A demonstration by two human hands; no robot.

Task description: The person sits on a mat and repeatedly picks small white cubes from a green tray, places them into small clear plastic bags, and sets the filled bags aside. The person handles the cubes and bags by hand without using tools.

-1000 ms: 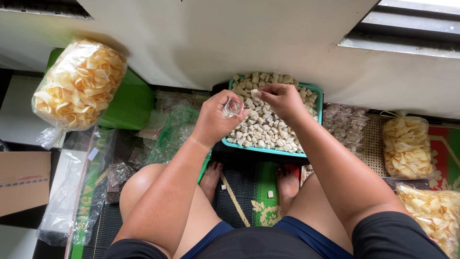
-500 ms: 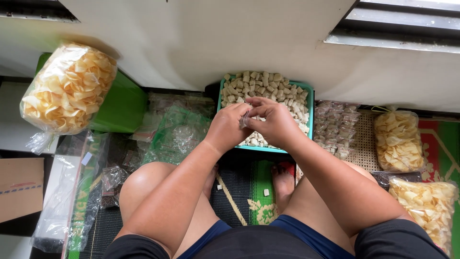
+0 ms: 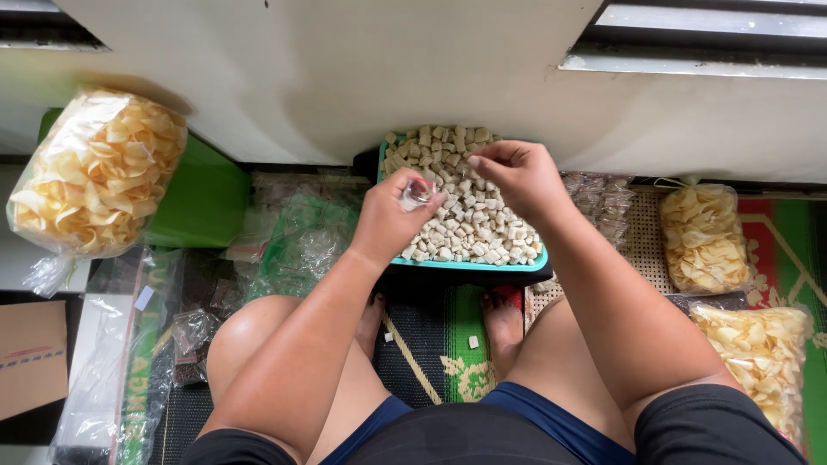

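yellow chip bags (image 3: pixel 96 175) flanking teal tray (image 3: pixel 469 264)

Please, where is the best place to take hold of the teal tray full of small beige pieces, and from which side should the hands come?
Probably the two short ends of the teal tray, one hand on each rim, coming from the sides. It is heaped with loose beige pieces, so it must stay level. The far edge sits against the wall, and the left hand, holding a small clear bag, and right hand hover above.
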